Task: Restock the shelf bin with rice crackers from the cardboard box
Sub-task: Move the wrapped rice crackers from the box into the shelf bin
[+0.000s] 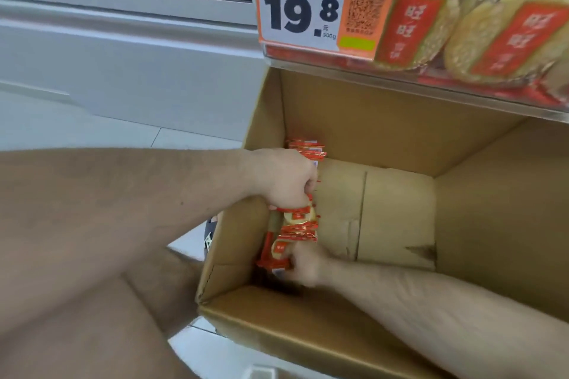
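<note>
Shop aisle, pale tiled floor (pixel 92 129), white cabinet (pixel 129 64) along the left. Large open box (pixel 400 138) on the floor, tucked under the shelf bin (pixel 492 101); inside mostly bare cardboard, bottom flaps showing. Bin above at upper right, holding crackers in clear wrappers with red labels. Price tag (pixel 300 6) clipped to bin front, orange border, reading 19.8, QR code beside.

Crackers (pixel 297 226): a row of small red-and-gold packets standing on edge against the box's left wall, a few more red packets at the far end of that row.

Both arms reaching into box from the left and the lower right. Left hand (pixel 284 181) at the row's far end, fingers curled down over the packets, gripping. Right hand (pixel 304 268) at the near end, blurred, fingers curled against the last packets, pressing the row between both hands.
</note>
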`<action>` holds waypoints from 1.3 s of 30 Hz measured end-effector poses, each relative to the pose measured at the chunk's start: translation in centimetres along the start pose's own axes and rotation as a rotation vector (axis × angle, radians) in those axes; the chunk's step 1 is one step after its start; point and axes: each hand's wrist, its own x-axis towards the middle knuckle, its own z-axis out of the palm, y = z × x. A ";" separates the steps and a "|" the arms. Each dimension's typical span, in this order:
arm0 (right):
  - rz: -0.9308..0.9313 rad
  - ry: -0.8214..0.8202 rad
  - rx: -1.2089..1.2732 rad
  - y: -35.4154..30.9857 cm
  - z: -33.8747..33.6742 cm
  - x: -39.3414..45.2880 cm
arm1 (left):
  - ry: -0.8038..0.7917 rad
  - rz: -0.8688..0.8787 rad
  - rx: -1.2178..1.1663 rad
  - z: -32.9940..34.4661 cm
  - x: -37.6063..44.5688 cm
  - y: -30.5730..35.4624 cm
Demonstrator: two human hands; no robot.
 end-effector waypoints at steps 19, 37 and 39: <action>-0.663 0.968 -0.342 1.7 -10.3 -9.8 | -0.050 -0.377 -1.250 -0.6 -0.6 1.2; 0.459 -0.080 0.705 0.8 -2.2 0.6 | 0.225 -0.202 -0.585 -0.9 0.8 -0.8; 0.496 -0.046 0.785 1.1 -2.2 0.7 | 0.237 -0.192 -0.578 -1.0 0.8 -0.8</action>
